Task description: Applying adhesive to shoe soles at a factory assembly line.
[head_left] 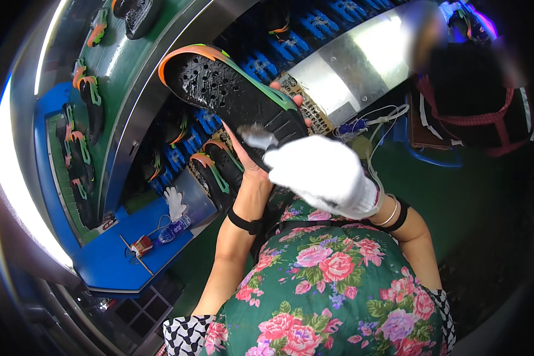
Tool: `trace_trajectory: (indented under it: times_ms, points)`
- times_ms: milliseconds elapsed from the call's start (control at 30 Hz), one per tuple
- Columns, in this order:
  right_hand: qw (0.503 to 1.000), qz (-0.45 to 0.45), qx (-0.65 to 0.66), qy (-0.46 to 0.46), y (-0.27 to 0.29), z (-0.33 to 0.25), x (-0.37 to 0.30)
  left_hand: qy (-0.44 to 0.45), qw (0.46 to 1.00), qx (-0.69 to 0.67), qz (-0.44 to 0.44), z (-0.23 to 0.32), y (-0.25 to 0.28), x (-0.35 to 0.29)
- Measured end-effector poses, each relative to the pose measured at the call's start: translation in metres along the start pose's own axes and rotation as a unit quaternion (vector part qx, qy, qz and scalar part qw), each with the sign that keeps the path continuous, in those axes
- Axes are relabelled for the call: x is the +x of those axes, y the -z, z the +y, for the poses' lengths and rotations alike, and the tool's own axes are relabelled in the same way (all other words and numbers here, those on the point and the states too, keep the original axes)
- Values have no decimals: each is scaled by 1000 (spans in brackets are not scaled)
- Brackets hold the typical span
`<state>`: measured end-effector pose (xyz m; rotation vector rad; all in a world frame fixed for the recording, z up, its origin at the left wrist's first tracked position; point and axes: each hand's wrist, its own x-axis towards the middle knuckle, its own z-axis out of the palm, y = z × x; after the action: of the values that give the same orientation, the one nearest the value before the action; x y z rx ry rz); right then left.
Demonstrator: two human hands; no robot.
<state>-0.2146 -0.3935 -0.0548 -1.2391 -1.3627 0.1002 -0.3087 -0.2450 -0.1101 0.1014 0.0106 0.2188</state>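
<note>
My bare left hand [253, 168] holds a black shoe sole [210, 83] from beneath. Its thumb presses one side and the fingertips curl over the other. The sole has an orange and green rim, small holes toward its far end and a wet sheen inside. In a white glove, my right hand [323, 175] grips a brush [258, 137], blurred by motion, whose bristles are over the inside of the sole at the near half. The brush's handle is hidden in the glove. Two similar soles [210, 172] rest just left of my left wrist.
More soles [89, 101] lie on a green belt [127, 65] at the left, behind a curved metal edge. A blue side table [110, 261] bears a white glove [174, 203], a bottle [173, 229] and a small red box [141, 245]. Blue racks [314, 38] run along the back; a bag [474, 89] sits right.
</note>
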Motion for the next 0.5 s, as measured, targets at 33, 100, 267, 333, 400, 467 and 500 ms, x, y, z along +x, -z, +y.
trace_trajectory:
  times_ms: [33,100,267,333,400,467,500]
  points:
    - [1000,4,24,-2,-5,-2,-1,-12,1000,-4,18,1,1,0]
    - [993,-28,97,-57,7,-7,1,-23,999,-8,38,3,3,-1]
    - [998,-22,39,-46,13,2,-5,-29,998,-25,41,-1,-3,0]
    - [998,-43,27,-26,0,-3,-14,-12,1000,-14,-7,4,2,1]
    - [993,-57,98,-44,4,-4,-12,-34,999,-14,31,6,3,-2]
    - [985,-49,146,-83,13,-2,-5,-92,990,2,110,7,3,-4]
    - [983,-32,144,-112,16,-1,-4,-90,990,1,112,6,-2,0]
